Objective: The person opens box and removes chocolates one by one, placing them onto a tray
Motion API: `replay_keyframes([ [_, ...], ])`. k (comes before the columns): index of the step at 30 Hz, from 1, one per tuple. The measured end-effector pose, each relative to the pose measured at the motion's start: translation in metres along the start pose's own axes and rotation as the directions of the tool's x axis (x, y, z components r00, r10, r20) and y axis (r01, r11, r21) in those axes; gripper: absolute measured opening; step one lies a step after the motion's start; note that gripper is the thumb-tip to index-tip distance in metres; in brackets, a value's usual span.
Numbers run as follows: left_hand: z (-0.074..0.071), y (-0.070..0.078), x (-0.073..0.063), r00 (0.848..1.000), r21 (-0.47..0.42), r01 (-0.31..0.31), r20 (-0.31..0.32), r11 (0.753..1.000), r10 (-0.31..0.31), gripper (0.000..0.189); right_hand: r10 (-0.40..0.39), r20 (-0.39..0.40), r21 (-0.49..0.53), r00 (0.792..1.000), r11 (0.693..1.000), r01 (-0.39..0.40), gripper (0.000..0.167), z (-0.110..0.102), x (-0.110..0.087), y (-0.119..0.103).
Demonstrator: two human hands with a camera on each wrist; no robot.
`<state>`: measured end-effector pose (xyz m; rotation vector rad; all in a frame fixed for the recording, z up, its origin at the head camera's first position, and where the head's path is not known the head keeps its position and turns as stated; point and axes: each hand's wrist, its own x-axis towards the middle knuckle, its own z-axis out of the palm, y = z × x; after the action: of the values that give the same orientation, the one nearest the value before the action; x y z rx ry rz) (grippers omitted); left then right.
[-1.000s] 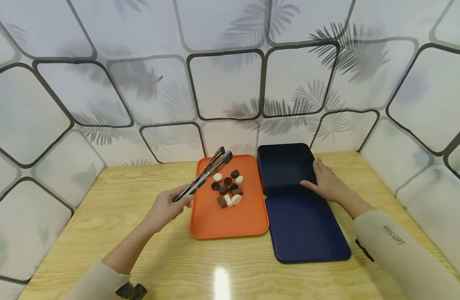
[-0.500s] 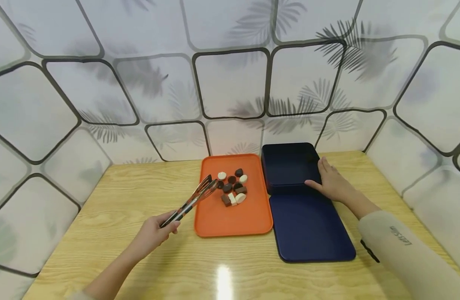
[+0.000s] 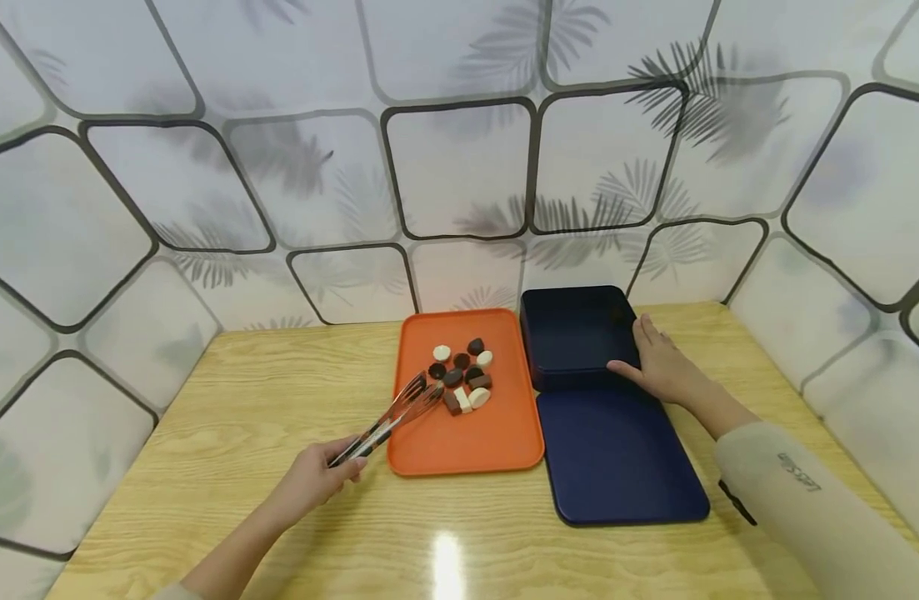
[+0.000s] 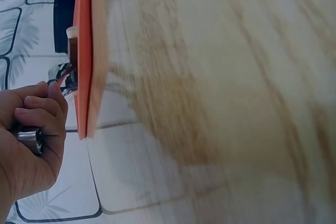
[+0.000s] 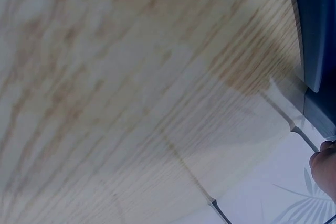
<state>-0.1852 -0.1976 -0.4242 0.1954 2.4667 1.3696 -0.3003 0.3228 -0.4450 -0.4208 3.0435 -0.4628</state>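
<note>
My left hand (image 3: 314, 479) grips metal tongs (image 3: 384, 427) near their handle end, left of the orange tray (image 3: 466, 454). The tongs' tips reach over the tray's left rim, spread a little, close beside the chocolates. Dark, brown and white chocolates (image 3: 453, 378) of several shapes sit in a loose group on the tray. In the left wrist view, the fingers curl round the tongs (image 4: 31, 139). My right hand (image 3: 665, 367) rests at the right front corner of a dark blue box (image 3: 575, 379), its fingers extended along the right side and the thumb at the front rim.
A flat blue lid (image 3: 616, 467) lies in front of the box, touching or nearly touching it, right of the orange tray. Everything stands on a light wooden table (image 3: 294, 367). A patterned white backdrop (image 3: 459, 167) closes in the back and sides.
My left hand has brought the tongs down and toward me, from above the tray's far part to beside the chocolates' near left side. The right hand stays at the box.
</note>
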Motion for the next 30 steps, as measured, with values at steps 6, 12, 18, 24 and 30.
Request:
replay_keyframes([
  [6, -0.004, 0.000, 0.001, 1.000, -0.095, 0.001, -0.003, 0.995, -0.001, 0.057, 0.005, 0.010, 0.001, 1.000, 1.000, -0.005, 0.098, -0.003, 0.000, -0.002],
  [12, -0.004, 0.006, 0.001, 0.999, -0.198, 0.040, 0.043, 0.979, -0.032, 0.062, 0.006, 0.010, 0.010, 1.000, 1.000, -0.006, 0.099, -0.003, -0.001, -0.002],
  [18, 0.005, 0.011, 0.003, 0.996, -0.180, 0.034, 0.083, 0.983, -0.019, 0.065, 0.006, 0.002, 0.005, 1.000, 1.000, -0.006, 0.100, -0.003, -0.001, -0.003],
  [24, 0.015, 0.016, 0.009, 0.995, -0.205, 0.024, 0.096, 0.979, -0.005, 0.065, 0.000, -0.014, -0.012, 1.000, 1.000, 0.000, 0.100, -0.001, -0.001, 0.000],
  [30, 0.018, 0.024, 0.011, 0.995, -0.203, 0.000, 0.098, 0.979, 0.021, 0.067, -0.003, -0.019, -0.012, 1.000, 1.000, 0.002, 0.100, 0.000, -0.001, 0.002],
])
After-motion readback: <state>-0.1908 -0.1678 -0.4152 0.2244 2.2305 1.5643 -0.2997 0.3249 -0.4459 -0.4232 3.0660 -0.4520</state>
